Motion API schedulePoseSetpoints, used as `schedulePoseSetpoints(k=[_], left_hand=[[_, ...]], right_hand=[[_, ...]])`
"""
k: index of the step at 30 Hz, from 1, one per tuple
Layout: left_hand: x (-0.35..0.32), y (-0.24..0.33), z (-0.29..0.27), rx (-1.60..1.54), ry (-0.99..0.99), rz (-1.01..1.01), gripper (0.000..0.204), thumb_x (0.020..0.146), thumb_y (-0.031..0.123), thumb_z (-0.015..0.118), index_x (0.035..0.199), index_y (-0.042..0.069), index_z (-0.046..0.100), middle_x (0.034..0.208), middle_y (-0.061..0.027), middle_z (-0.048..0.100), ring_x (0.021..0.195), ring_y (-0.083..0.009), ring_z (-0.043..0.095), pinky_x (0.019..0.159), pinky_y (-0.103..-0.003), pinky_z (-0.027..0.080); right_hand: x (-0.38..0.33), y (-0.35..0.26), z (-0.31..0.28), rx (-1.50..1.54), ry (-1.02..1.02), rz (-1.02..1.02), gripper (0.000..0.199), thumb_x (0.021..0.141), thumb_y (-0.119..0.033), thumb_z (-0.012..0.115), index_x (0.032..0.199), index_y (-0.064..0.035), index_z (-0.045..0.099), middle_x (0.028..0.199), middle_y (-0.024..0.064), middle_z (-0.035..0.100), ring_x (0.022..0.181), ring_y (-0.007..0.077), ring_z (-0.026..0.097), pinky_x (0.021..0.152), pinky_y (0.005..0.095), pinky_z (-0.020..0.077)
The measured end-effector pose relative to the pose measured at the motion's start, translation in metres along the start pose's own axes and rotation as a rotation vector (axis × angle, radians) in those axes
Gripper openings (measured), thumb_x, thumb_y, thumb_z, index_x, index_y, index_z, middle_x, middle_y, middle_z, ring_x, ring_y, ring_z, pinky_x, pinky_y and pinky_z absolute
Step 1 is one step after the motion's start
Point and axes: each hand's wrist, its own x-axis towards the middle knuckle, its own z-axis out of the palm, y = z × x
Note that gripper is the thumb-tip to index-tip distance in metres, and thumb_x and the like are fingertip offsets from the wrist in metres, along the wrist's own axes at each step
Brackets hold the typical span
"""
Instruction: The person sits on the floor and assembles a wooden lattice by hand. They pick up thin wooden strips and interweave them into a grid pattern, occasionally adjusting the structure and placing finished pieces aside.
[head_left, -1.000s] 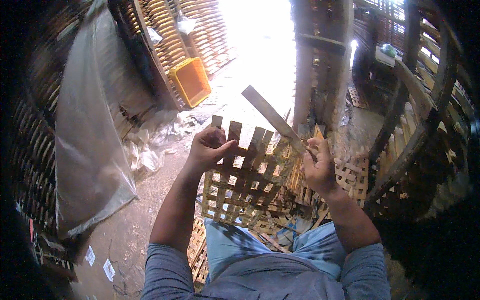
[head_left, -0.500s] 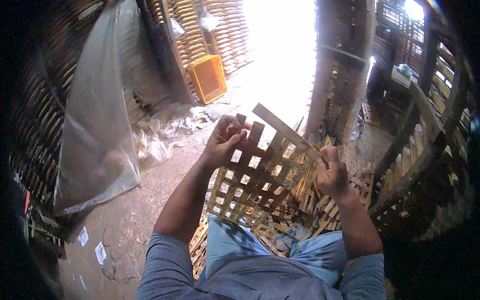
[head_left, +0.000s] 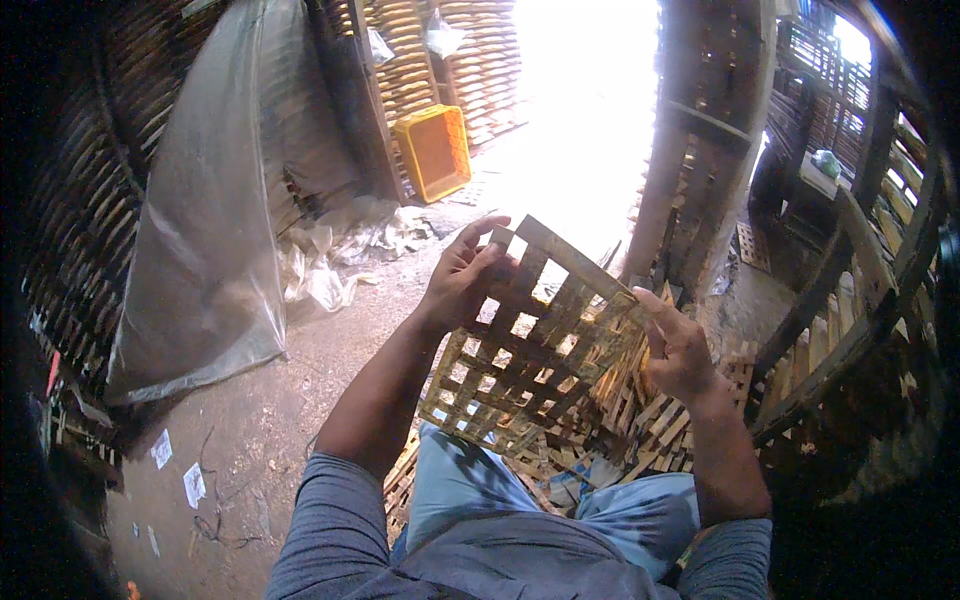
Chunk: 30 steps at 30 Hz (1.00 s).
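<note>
A woven lattice of flat bamboo strips rests tilted against my knees. A loose strip runs along its top edge. My left hand pinches the strip's left end at the lattice's upper left corner. My right hand grips the strip's right end at the upper right corner. Both forearms come up from grey sleeves at the lower edge.
A pile of similar woven lattices lies under and beyond the one I hold. A yellow-orange crate leans at a post ahead. A large clear plastic sheet hangs at left, crumpled plastic below it. Wooden racks stand at right.
The loose strip has come down from an upraised angle in my right hand and now lies along the lattice's top edge. My left hand has shifted to grip its left end.
</note>
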Motion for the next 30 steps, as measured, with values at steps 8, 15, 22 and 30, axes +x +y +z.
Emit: schedulePoseSetpoints(k=[8, 15, 22, 30], left_hand=[[-0.003, -0.001, 0.000, -0.001, 0.025, 0.002, 0.041, 0.102, 0.017, 0.048, 0.141, 0.005, 0.044, 0.101, -0.0104, 0.064, 0.089, -0.0158, 0.065, 0.079, -0.032, 0.055], [-0.008, 0.007, -0.004, -0.052, 0.012, 0.008, 0.040, 0.104, 0.025, 0.043, 0.138, 0.004, 0.046, 0.103, -0.0088, 0.062, 0.085, -0.0141, 0.063, 0.075, -0.029, 0.055], [-0.005, 0.004, 0.003, 0.155, 0.134, 0.026, 0.028, 0.104, 0.030, 0.045, 0.106, 0.006, 0.059, 0.089, -0.0026, 0.062, 0.076, -0.0100, 0.061, 0.067, -0.027, 0.052], [-0.016, 0.007, -0.021, 0.212, 0.236, 0.101, 0.026, 0.104, 0.032, 0.047, 0.098, 0.009, 0.059, 0.081, -0.0004, 0.059, 0.071, -0.0088, 0.055, 0.067, -0.025, 0.047]], right_hand=[[0.020, -0.014, -0.010, -0.041, -0.088, -0.057, 0.056, 0.081, 0.007, 0.049, 0.134, -0.0081, 0.054, 0.143, 0.0210, 0.046, 0.123, 0.0376, 0.055, 0.100, 0.0401, 0.0484], [0.033, -0.022, -0.013, -0.054, -0.163, -0.085, 0.056, 0.080, 0.006, 0.050, 0.134, -0.0081, 0.054, 0.139, 0.0196, 0.051, 0.122, 0.0348, 0.056, 0.099, 0.0392, 0.0496], [0.044, -0.023, -0.015, 0.006, -0.203, -0.160, 0.052, 0.082, 0.004, 0.053, 0.133, -0.0070, 0.054, 0.140, 0.0196, 0.051, 0.124, 0.0342, 0.055, 0.098, 0.0401, 0.0512], [0.037, -0.014, -0.037, 0.012, -0.240, 0.070, 0.025, 0.088, -0.004, 0.060, 0.112, 0.0004, 0.063, 0.093, 0.0173, 0.067, 0.073, 0.0224, 0.062, 0.070, 0.0345, 0.0496]])
